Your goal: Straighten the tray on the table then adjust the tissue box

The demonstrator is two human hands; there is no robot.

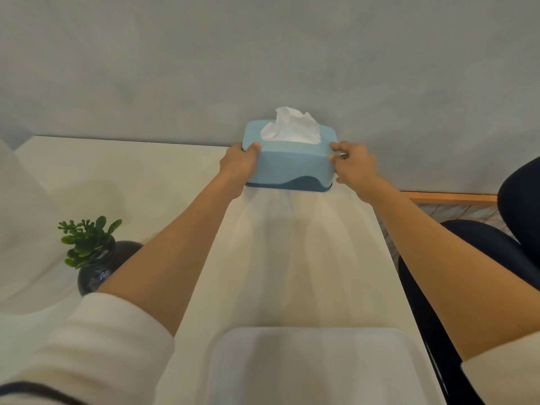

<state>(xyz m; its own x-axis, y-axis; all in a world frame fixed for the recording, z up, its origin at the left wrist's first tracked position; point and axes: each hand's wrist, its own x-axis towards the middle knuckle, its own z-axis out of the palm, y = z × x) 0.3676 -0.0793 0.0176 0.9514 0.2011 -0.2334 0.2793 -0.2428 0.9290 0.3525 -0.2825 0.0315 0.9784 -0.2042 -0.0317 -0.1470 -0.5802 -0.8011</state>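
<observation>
A light blue tissue box [292, 166] with a darker blue base stands at the far edge of the white table [163, 182], close to the grey wall. White tissue [290, 127] sticks up from its top. My left hand [238, 163] grips the box's left end and my right hand [355, 168] grips its right end. A white tray [315, 366] lies at the near edge of the table, its sides roughly in line with the table's right edge.
A small green plant in a dark round vase [93, 258] stands at the left, partly behind my left forearm. A dark chair [496, 244] is right of the table. A wooden rail [450, 197] runs along the wall at the right.
</observation>
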